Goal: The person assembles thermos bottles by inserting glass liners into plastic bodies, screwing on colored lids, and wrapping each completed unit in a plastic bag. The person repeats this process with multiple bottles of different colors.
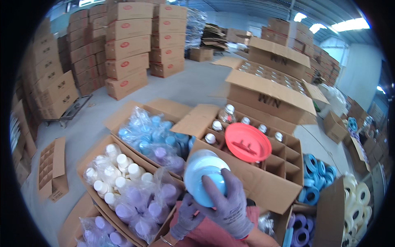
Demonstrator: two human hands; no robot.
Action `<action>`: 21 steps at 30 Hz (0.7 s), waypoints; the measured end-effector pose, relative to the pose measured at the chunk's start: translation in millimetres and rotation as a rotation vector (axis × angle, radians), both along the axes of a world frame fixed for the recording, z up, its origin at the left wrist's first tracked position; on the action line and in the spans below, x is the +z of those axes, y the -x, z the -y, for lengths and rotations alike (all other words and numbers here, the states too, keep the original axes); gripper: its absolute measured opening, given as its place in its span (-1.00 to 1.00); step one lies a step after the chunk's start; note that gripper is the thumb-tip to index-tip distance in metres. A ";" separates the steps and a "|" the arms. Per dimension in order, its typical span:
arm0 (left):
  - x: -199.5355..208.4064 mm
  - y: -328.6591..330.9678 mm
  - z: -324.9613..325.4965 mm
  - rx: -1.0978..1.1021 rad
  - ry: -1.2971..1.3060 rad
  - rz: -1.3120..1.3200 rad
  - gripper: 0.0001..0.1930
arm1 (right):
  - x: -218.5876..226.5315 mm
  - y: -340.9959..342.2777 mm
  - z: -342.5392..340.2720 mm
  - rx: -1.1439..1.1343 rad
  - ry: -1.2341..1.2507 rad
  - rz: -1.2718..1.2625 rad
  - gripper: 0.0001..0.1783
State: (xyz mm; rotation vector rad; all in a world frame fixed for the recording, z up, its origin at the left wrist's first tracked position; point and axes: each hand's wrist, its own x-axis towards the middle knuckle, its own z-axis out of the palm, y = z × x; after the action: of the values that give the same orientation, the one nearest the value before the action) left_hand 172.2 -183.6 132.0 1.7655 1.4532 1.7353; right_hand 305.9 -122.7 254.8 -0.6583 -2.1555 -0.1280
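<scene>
In front of me, both gloved hands are on a clear, rounded container with a light blue round part (201,185) turned up toward me. My right hand (230,201) reaches over the blue part, fingers curled across it. My left hand (187,218) supports the container from below and the left, its fingers bent against the side. Just beyond is a divided carton (284,164) with several clear bottles with silver-white caps (210,138) in its cells. A red plastic dish (248,142) lies on top of the dividers.
Cartons at left hold bagged white bottle-shaped pieces (123,164), purple pieces (142,206) and blue pieces (152,127). To the right are blue rings (312,168), purple rings (301,234) and cream rings (358,210). Another bottle carton (267,86) stands behind. Stacked boxes (128,45) rise farther back.
</scene>
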 end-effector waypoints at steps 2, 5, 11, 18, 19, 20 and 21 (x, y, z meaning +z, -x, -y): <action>-22.6 -23.5 21.5 -0.249 0.139 0.062 -0.76 | -3.1 -38.7 7.8 -0.072 0.148 0.128 -0.10; -12.1 -21.8 43.5 -0.632 0.596 0.208 -0.74 | -15.5 -112.1 30.2 -0.012 0.320 0.273 -0.26; -17.1 -18.4 -57.5 -0.223 0.220 0.148 -0.56 | -32.1 -166.5 69.5 0.022 -0.123 0.710 -0.46; 3.3 -70.1 -171.2 -0.410 0.517 -0.177 -0.58 | -12.7 -153.9 65.4 0.210 -0.593 1.136 -0.49; 11.7 -72.9 -177.7 -0.436 0.529 -0.221 -0.57 | -6.1 -149.4 63.2 0.268 -0.664 1.226 -0.45; 20.8 -105.0 -193.7 -0.507 0.486 -0.277 -0.57 | 7.8 -154.2 70.6 0.266 -0.693 1.377 -0.41; 20.1 -111.7 -202.8 -0.503 0.484 -0.342 -0.57 | 17.5 -150.8 63.1 0.343 -0.807 1.487 -0.36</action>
State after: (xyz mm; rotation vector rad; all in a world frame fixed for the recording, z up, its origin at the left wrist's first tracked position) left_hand 283.8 19.2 152.1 1.9726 1.2506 0.7871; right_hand 456.7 -185.9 272.2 0.5167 -3.0854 -1.6014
